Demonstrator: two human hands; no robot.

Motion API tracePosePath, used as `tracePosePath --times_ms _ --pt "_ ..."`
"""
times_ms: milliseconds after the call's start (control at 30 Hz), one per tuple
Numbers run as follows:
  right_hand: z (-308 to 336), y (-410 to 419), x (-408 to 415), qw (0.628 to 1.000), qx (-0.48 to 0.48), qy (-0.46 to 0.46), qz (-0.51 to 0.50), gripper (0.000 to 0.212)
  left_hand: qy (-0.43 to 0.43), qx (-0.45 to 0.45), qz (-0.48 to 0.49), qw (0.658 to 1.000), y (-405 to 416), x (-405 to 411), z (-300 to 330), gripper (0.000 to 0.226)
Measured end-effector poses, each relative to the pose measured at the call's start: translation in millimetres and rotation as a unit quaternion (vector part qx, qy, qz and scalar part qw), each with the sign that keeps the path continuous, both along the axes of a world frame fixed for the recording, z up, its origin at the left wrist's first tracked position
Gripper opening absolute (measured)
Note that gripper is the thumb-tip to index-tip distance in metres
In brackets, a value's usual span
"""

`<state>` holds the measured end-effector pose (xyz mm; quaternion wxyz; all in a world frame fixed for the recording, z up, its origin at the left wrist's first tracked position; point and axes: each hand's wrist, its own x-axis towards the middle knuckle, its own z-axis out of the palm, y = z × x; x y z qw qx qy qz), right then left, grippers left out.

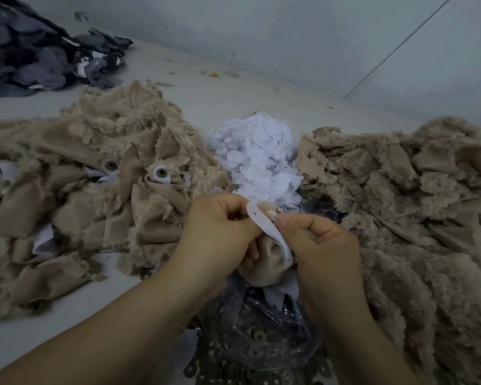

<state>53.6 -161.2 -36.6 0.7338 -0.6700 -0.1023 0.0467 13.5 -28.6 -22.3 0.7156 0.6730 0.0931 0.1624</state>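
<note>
Grey heap [34,51]: dark fabric scraps, upper left of the frame, on the pale table [206,90].
Left beige heap [81,190]: frayed cloth pieces, middle left; a metal eyelet [160,172] on a white patch shows among them.
Left hand [220,226]: lower centre, fingers curled round the beige piece [264,265].
White strip [272,234]: lies against the beige piece, between both hands.
White scraps [258,162]: a small pile, centre, just above the hands.
Bag [261,343]: clear plastic, holding metal rings, bottom centre, beneath the hands.
Right hand [322,245]: thumb and forefinger pinched on the white strip.
Right beige heap [414,218]: fuzzy pieces, right side.
</note>
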Motion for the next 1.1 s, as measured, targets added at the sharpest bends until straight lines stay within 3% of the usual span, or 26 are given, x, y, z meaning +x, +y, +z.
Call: tracePosePath --times_ms 67,267,467,600,700,767,833,933,1100 --pt "0.5 1.2 -2.0 1.000 -0.015 -0.019 -0.016 0.007 -0.010 0.049 0.017 0.999 -2.2 -0.6 -0.8 0.017" --pt "3.2 0.0 -5.1 0.996 -0.032 -0.073 -0.050 0.021 -0.040 0.183 0.068 0.980 -7.5 -0.4 -2.7 0.017" --pt "3.7 -0.2 -2.0 0.999 -0.030 0.013 -0.031 0.019 -0.022 0.169 0.029 0.985 1.5 0.6 2.9 0.012" --pt "4.8 -1.7 2.2 0.994 0.001 0.108 0.028 0.016 -0.051 0.212 -0.049 0.975 4.4 -6.3 9.3 0.015" --pt "3.1 -1.3 4.4 0.983 0.051 0.164 0.065 0.014 -0.037 0.233 -0.030 0.971 4.6 -1.6 13.0 0.016" --pt "3.6 -1.2 5.4 0.971 0.093 0.202 0.084 0.023 -0.026 0.226 -0.007 0.974 4.1 1.1 13.0 0.016" --pt "4.1 -1.0 6.2 0.960 0.139 0.214 0.112 0.048 -0.026 0.234 0.008 0.972 3.5 2.2 11.6 0.016" --pt "2.2 0.5 3.9 0.970 0.128 0.143 0.151 0.066 -0.019 0.266 0.032 0.963 5.3 3.0 9.4 0.016" --pt "-3.1 1.6 3.2 0.978 0.083 0.148 0.125 0.030 -0.008 0.285 0.024 0.958 5.8 3.9 5.4 0.020"
